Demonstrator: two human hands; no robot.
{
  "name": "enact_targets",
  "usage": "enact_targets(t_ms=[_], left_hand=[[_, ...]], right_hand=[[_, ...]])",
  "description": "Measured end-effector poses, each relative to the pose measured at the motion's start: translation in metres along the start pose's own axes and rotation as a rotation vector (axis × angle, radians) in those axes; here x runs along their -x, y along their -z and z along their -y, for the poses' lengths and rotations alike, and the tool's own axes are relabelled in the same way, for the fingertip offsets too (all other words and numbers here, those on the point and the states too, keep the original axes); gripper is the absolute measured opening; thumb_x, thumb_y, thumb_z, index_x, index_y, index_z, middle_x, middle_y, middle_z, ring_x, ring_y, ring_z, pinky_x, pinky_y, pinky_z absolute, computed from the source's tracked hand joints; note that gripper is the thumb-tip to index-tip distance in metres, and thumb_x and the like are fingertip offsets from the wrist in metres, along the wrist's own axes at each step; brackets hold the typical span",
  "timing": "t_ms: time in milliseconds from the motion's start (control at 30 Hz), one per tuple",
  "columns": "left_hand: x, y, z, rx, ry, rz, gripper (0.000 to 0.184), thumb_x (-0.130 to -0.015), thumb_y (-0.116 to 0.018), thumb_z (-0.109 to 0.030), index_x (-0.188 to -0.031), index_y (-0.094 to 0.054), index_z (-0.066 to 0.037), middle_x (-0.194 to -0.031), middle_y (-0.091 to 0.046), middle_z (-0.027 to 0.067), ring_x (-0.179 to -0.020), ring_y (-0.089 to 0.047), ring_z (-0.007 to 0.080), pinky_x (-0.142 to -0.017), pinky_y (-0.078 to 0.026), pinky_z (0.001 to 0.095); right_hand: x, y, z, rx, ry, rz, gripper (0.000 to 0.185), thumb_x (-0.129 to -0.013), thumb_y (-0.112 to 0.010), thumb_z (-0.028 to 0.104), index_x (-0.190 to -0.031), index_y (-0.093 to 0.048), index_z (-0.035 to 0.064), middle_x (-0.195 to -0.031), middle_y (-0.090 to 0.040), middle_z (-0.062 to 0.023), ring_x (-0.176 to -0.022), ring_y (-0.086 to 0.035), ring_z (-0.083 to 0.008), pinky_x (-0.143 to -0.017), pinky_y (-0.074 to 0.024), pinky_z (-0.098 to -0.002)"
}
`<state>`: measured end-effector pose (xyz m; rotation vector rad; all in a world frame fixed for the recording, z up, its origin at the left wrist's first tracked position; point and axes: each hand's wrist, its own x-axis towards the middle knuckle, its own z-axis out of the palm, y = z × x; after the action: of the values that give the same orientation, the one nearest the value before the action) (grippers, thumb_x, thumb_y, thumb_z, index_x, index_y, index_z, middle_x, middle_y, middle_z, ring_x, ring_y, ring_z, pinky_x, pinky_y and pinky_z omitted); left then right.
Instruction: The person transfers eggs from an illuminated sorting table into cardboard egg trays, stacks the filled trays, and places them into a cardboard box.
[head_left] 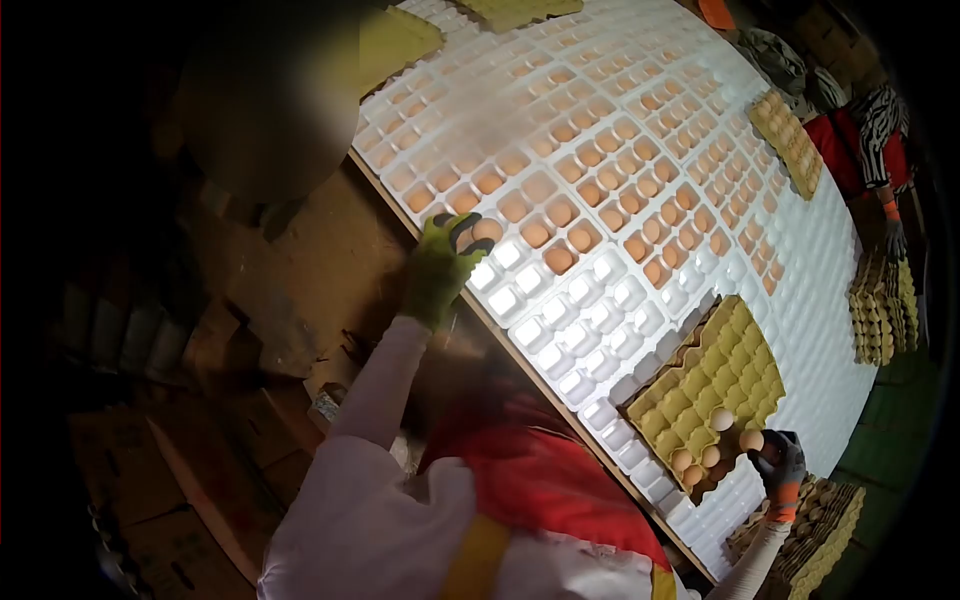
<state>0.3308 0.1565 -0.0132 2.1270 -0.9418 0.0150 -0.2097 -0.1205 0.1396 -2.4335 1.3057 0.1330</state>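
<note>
Left hand (445, 262), yellow-green glove with dark fingertips, is at the near edge of the white trays (602, 312); fingers part-closed around an egg (486, 231). Cannot tell whether that egg is gripped clear or sits in its cup. Right hand (780, 466), grey glove with orange cuff, has fingers closed on a second egg (751, 440), just over the near right corner of a yellow pulp tray (708, 380). Four loose eggs lie in this tray, all towards that corner; one is paler than the rest. The pulp tray rests across the white trays. Many brown eggs fill cups farther up the worktop (525, 358); cups between the left hand and the pulp tray are bare. Stacked pulp trays (828, 530) stand beside the right hand. Far side: an egg-bearing pulp tray (787, 145), and a co-worker's gloved hand (895, 240) just above another tray stack (885, 312).
</note>
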Motion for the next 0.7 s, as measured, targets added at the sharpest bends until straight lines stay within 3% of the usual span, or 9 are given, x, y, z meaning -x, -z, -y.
enact_targets(t_ms=[33, 133, 233, 267, 367, 433, 567, 633, 700], left_hand=[[-0.015, 0.000, -0.005, 0.000, 0.230, 0.034, 0.038, -0.081, -0.081, -0.018, -0.118, -0.071, -0.015, -0.120, -0.063, 0.0124, -0.106, -0.064, 0.0341, -0.087, -0.056, 0.0438], [-0.034, -0.014, 0.007, -0.251, 0.121, 0.190, 0.041, -0.083, -0.079, -0.012, -0.123, -0.068, -0.007, -0.125, -0.064, 0.0143, -0.110, -0.066, 0.0308, -0.089, -0.055, 0.0365], [-0.011, -0.017, 0.010, -0.023, 0.117, 0.131, 0.038, -0.087, -0.073, -0.013, -0.124, -0.067, -0.008, -0.123, -0.064, 0.0123, -0.107, -0.067, 0.0334, -0.089, -0.055, 0.0404], [-0.005, -0.008, 0.004, -0.008, 0.165, 0.189, 0.037, -0.089, -0.069, -0.010, -0.126, -0.067, -0.010, -0.122, -0.064, 0.0118, -0.103, -0.067, 0.0350, -0.086, -0.056, 0.0419], [0.005, -0.004, 0.023, -0.180, -0.111, 0.148, 0.039, -0.088, -0.069, -0.007, -0.127, -0.066, -0.010, -0.122, -0.064, 0.0140, -0.103, -0.067, 0.0350, -0.084, -0.056, 0.0411], [0.001, -0.006, 0.028, -0.152, -0.002, 0.147, 0.043, -0.087, -0.070, -0.004, -0.129, -0.066, -0.010, -0.117, -0.064, 0.0140, -0.100, -0.068, 0.0333, -0.084, -0.056, 0.0384], [-0.004, 0.003, 0.018, 0.260, 0.151, 0.117, 0.043, -0.087, -0.069, -0.003, -0.130, -0.066, -0.009, -0.116, -0.061, 0.0132, -0.100, -0.065, 0.0309, -0.082, -0.056, 0.0368], [0.004, -0.004, -0.003, 0.506, 0.202, 0.109, 0.044, -0.085, -0.071, -0.005, -0.128, -0.066, -0.007, -0.117, -0.060, 0.0120, -0.104, -0.061, 0.0308, -0.091, -0.052, 0.0415], [0.013, -0.030, 0.013, 0.001, -0.245, 0.145, 0.045, -0.080, -0.072, -0.009, -0.125, -0.066, -0.008, -0.118, -0.060, 0.0109, -0.108, -0.058, 0.0328, -0.101, -0.044, 0.0481]], right_hand=[[-0.010, -0.004, 0.017, -0.120, 0.161, -0.101, 0.041, -0.070, -0.085, 0.011, -0.108, -0.073, 0.0019, -0.105, -0.068, -0.0133, -0.094, -0.068, -0.0324, -0.084, -0.0541, -0.0416], [-0.063, -0.035, 0.120, -0.268, 0.451, -0.156, 0.044, -0.070, -0.084, 0.010, -0.112, -0.071, 0.0033, -0.109, -0.068, -0.0148, -0.099, -0.068, -0.0328, -0.086, -0.0542, -0.0409], [-0.134, -0.115, 0.225, -0.403, 0.739, -0.229, 0.049, -0.071, -0.091, 0.027, -0.115, -0.072, 0.0136, -0.107, -0.069, -0.0094, -0.092, -0.071, -0.0281, -0.077, -0.0585, -0.0360], [-0.156, -0.147, 0.253, -0.348, 0.654, -0.155, 0.050, -0.073, -0.089, 0.035, -0.117, -0.073, 0.0179, -0.107, -0.068, -0.0083, -0.091, -0.072, -0.0279, -0.075, -0.0589, -0.0374], [-0.199, -0.198, 0.350, -0.018, 0.663, -0.134, 0.040, -0.085, -0.073, 0.051, -0.107, -0.073, 0.0183, -0.105, -0.069, -0.0068, -0.087, -0.072, -0.0293, -0.068, -0.0574, -0.0421], [-0.221, -0.231, 0.384, 0.323, 0.527, 0.061, 0.044, -0.083, -0.078, 0.046, -0.119, -0.071, 0.0216, -0.121, -0.066, -0.0086, -0.101, -0.069, -0.0277, -0.082, -0.0557, -0.0418], [-0.192, -0.207, 0.370, -0.260, 0.397, 0.113, 0.043, -0.084, -0.078, 0.037, -0.124, -0.070, 0.0220, -0.119, -0.067, -0.0048, -0.098, -0.069, -0.0280, -0.082, -0.0555, -0.0405], [-0.179, -0.229, 0.357, -0.211, 0.482, -0.032, 0.041, -0.086, -0.076, 0.034, -0.125, -0.068, 0.0218, -0.116, -0.067, -0.0062, -0.092, -0.070, -0.0296, -0.078, -0.0562, -0.0412], [-0.167, -0.233, 0.356, -0.191, 0.487, -0.063, 0.040, -0.088, -0.074, 0.035, -0.126, -0.066, 0.0255, -0.116, -0.067, -0.0103, -0.089, -0.071, -0.0315, -0.072, -0.0573, -0.0431]])
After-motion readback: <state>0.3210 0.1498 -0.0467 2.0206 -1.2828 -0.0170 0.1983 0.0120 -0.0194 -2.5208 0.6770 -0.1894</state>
